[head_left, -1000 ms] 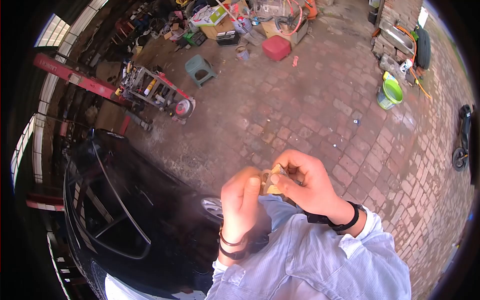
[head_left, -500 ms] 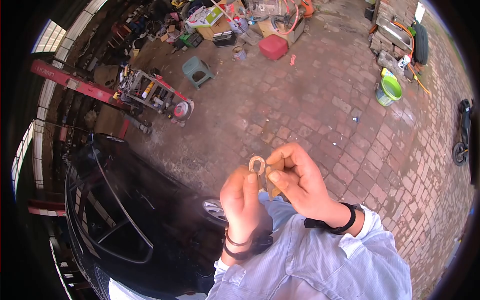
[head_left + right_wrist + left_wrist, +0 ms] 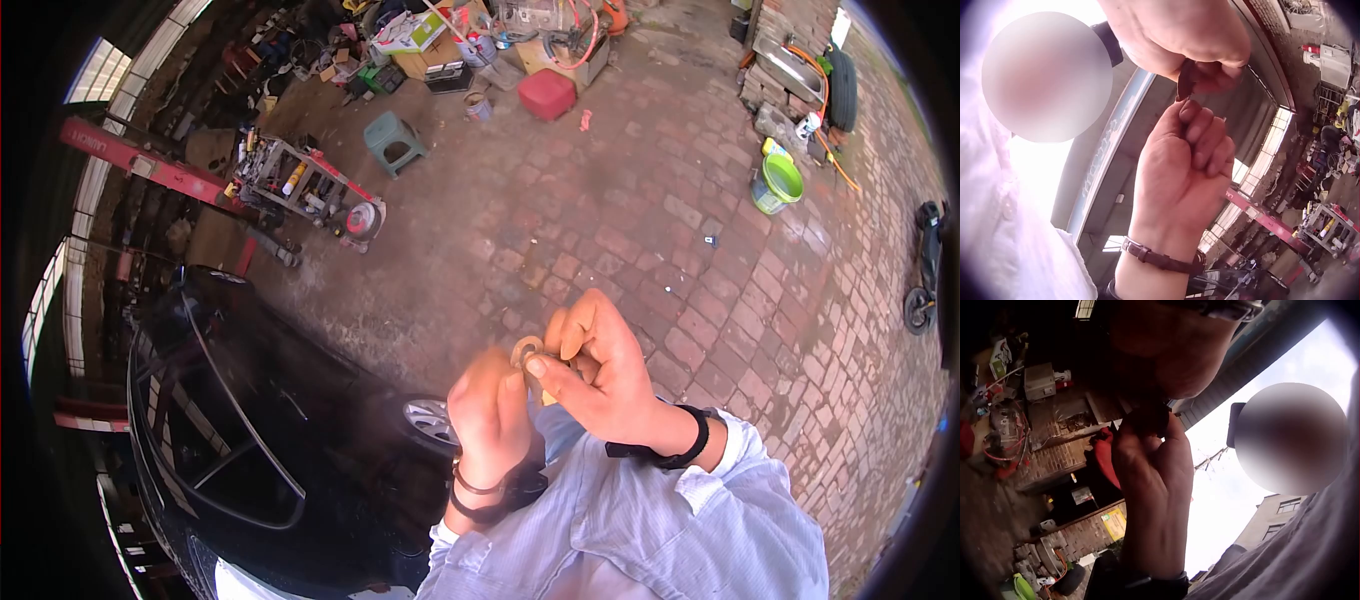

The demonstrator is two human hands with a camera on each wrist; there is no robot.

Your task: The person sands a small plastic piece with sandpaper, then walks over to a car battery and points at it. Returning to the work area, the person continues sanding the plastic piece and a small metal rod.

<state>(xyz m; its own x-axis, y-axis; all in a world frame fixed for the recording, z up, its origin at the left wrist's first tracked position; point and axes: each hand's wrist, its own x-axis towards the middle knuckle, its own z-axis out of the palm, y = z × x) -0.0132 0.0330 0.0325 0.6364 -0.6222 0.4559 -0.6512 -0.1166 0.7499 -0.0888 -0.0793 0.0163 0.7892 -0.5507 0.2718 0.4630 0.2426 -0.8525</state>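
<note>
Both hands meet in front of the body. In the head view my left hand (image 3: 488,400) pinches a small flat copper-coloured ring (image 3: 526,349), which stands up above its fingertips. My right hand (image 3: 608,375) presses its thumb at the ring's near side. It also holds a folded thin sheet (image 3: 548,398), tan and yellowish, whose corner shows below the thumb. Most of the sheet is hidden by the right fingers. From the right wrist a dark brown thin piece (image 3: 1184,81) shows between the two hands. The left wrist view leaves the fingertips in shadow.
A black car (image 3: 300,440) stands close at my left. Ahead are a tool cart (image 3: 300,185), a grey-green stool (image 3: 393,143), a red seat (image 3: 547,94) and piled clutter. A green bucket (image 3: 777,184) sits on the brick paving (image 3: 700,260) at the right.
A second ago the sheet covered part of the ring; half a second ago the hands were slightly apart and the ring showed whole. Now the right thumb is back against the ring.
</note>
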